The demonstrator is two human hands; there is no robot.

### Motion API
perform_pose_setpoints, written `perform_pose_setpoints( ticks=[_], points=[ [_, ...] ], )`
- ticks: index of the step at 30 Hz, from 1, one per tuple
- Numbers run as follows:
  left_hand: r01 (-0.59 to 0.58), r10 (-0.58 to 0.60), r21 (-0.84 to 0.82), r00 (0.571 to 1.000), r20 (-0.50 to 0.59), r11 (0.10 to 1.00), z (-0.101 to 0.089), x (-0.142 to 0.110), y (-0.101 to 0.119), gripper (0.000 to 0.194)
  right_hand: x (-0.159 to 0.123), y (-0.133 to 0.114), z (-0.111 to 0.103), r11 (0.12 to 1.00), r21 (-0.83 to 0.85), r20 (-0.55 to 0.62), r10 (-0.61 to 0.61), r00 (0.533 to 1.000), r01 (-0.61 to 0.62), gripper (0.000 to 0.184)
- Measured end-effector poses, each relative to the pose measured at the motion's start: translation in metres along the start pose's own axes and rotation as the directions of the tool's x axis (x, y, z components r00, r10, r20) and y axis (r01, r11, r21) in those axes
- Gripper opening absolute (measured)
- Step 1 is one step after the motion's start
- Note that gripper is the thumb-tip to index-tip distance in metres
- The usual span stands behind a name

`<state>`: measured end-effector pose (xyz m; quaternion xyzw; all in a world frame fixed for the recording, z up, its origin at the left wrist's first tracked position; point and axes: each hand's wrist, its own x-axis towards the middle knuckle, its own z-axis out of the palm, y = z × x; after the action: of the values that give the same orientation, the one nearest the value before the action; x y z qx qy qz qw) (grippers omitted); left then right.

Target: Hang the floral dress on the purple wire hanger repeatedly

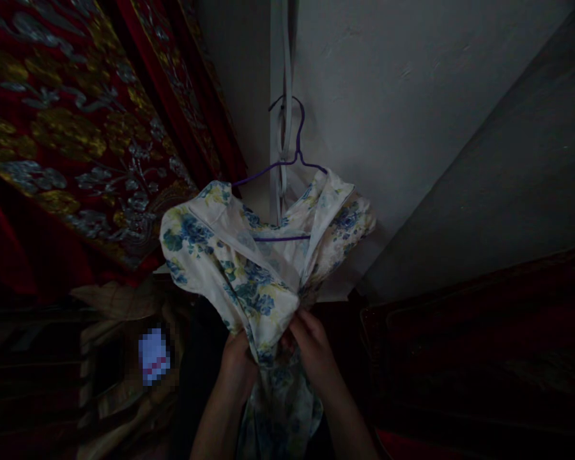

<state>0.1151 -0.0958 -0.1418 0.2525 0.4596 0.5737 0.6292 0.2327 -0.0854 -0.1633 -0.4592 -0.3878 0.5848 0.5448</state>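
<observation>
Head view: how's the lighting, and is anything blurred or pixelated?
Head view: dim overall, lower right nearly black; floral garment pale enough that its print reads; embroidered red fabric shows glints; bright patch at lower left pixelated; left hand and right hand dim, fingertips partly hidden.

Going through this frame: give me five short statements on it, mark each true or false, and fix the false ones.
1. A purple hanger supports the floral garment. True.
2. Only one hand is at the garment. False: the left hand and right hand both are.
3. The garment's neckline forms a V. True.
4. Patterned fabric covers the upper right. False: the red patterned cloth is upper left.
5. The hands are below the hanger. True.
</observation>
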Motion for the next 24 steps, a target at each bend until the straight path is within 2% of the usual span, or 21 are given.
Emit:
perform_pose_setpoints(
  ticks=[3, 5, 7, 8, 9, 11, 12, 13, 14, 15, 16, 17, 18, 20, 24],
  points=[
    [0.013, -0.019, -0.079, 0.997, -0.070, 0.997, -0.001, 0.003, -0.003, 0.042, 0.001, -0.005, -0.002, 1.000, 0.021, -0.026, -0.017, 1.000, 0.018, 0.042],
    [-0.066, 0.058, -0.045, 0.986, -0.159, 0.997, -0.009, 0.007, -0.006, 0.037, 0.001, -0.008, -0.006, 0.999, 0.037, -0.066, -0.031, 0.997, 0.034, 0.042],
    [-0.200, 0.210, 0.066, 0.943, -0.257, 0.978, -0.020, 0.014, -0.009, 0.034, 0.001, -0.011, -0.011, 0.997, 0.060, -0.100, -0.032, 0.994, 0.039, 0.043],
    [-0.291, 0.323, 0.146, 0.898, -0.300, 0.945, -0.026, 0.017, -0.011, 0.036, 0.001, -0.012, -0.014, 0.996, 0.076, -0.114, -0.028, 0.993, 0.037, 0.043],
    [-0.386, 0.447, 0.234, 0.831, -0.331, 0.892, -0.031, 0.019, -0.013, 0.040, 0.001, -0.013, -0.016, 0.995, 0.093, -0.121, -0.023, 0.992, 0.034, 0.044],
    [-0.548, 0.677, 0.405, 0.658, -0.330, 0.731, -0.035, 0.021, -0.016, 0.048, 0.003, -0.014, -0.018, 0.992, 0.122, -0.123, -0.014, 0.992, 0.029, 0.044],
    [-0.596, 0.750, 0.467, 0.592, -0.293, 0.653, -0.034, 0.020, -0.018, 0.049, 0.003, -0.014, -0.018, 0.992, 0.127, -0.117, -0.011, 0.993, 0.026, 0.044],
    [-0.617, 0.783, 0.507, 0.578, -0.228, 0.603, -0.030, 0.018, -0.020, 0.046, 0.004, -0.014, -0.017, 0.992, 0.124, -0.107, -0.007, 0.994, 0.021, 0.043],
    [-0.619, 0.773, 0.522, 0.621, -0.131, 0.587, -0.026, 0.016, -0.022, 0.041, 0.005, -0.014, -0.015, 0.993, 0.116, -0.089, -0.003, 0.996, 0.014, 0.042],
    [-0.606, 0.714, 0.519, 0.700, -0.012, 0.603, -0.020, 0.014, -0.023, 0.034, 0.005, -0.014, -0.013, 0.995, 0.103, -0.064, -0.001, 0.998, 0.008, 0.041],
    [-0.576, 0.614, 0.505, 0.782, 0.109, 0.643, -0.015, 0.013, -0.024, 0.028, 0.005, -0.014, -0.011, 0.996, 0.086, -0.036, 0.001, 0.999, 0.003, 0.040],
    [-0.532, 0.498, 0.486, 0.841, 0.211, 0.693, -0.010, 0.011, -0.025, 0.024, 0.005, -0.014, -0.009, 0.998, 0.068, -0.013, 0.000, 1.000, 0.001, 0.040],
    [-0.488, 0.397, 0.469, 0.872, 0.286, 0.736, -0.007, 0.011, -0.026, 0.023, 0.005, -0.014, -0.008, 0.999, 0.052, -0.001, -0.002, 1.000, 0.002, 0.040],
    [-0.447, 0.298, 0.444, 0.882, 0.366, 0.777, -0.003, 0.012, -0.027, 0.022, 0.004, -0.015, -0.009, 1.000, 0.021, -0.008, -0.011, 1.000, 0.011, 0.040],
    [-0.537, 0.299, 0.477, 0.821, 0.487, 0.696, -0.004, 0.017, -0.032, 0.013, 0.002, -0.019, -0.017, 0.999, -0.028, 0.021, 0.034, 0.999, -0.033, 0.045]
  ],
)
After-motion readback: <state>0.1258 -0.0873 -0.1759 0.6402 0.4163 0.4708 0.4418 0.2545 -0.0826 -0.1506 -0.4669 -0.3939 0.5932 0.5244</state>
